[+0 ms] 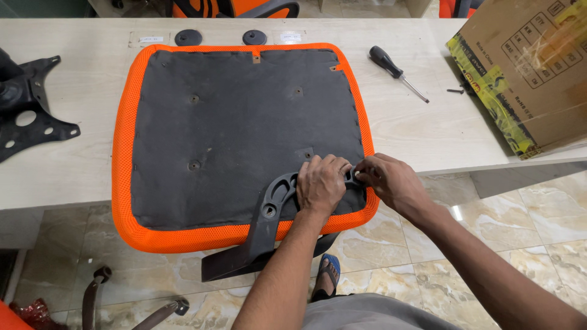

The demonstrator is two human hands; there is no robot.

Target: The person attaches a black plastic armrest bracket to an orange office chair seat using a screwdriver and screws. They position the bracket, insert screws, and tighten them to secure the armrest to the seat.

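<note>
Orange mesh borders the upturned seat cushion (238, 134), whose dark grey fabric underside faces up; it lies on the pale wooden bench (440, 122), its near edge overhanging the bench's near edge above the tiled floor (538, 208).

On the cushion's near right corner I see a black plastic armrest bracket (272, 205), its slotted plate lying flat on the underside and its arm running off the near edge toward the floor. My left hand (320, 183) rests palm down on the bracket's plate, fingers curled and pressing it against the cushion. My right hand (391, 178) sits just beside it at the cushion's right edge, fingertips pinched together at the bracket's far end; what they pinch is too small for me to tell.

Toward the bench's far right, a black-handled screwdriver (396, 72) lies diagonally, well apart from the hands, and a small dark screw (455, 91) lies near its tip. At the right edge a cardboard box (532, 67) with yellow tape stands tilted. At the left edge lies a black metal mounting plate (27, 104). Two black round caps (188, 38) sit along the far edge, just beyond the cushion. A sandalled foot (328, 273) shows on the floor below.
</note>
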